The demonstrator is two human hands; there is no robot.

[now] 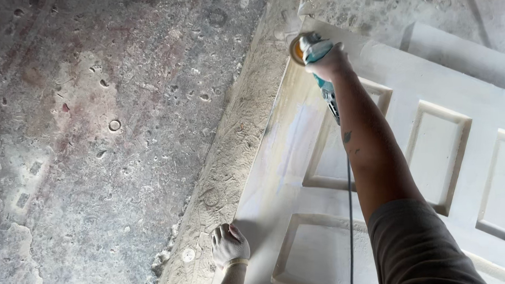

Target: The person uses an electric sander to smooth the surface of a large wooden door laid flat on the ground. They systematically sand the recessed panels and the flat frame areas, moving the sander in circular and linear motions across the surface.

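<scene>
The teal power sander (312, 48) sits at the far corner of the white panelled door (437, 144), its disc pressed on the door's dusty edge strip. Your right hand (330, 63) is clenched round its body, arm stretched out so the tool reaches that corner; its black cord (349, 212) trails back under your forearm. The disc looks orange, though dust blurs it. Your left hand (229, 245), whitened with dust or gloved, rests flat with fingers released on the near edge, likely to steady the door. Beside it lies the rough, stained concrete floor (91, 139).
</scene>
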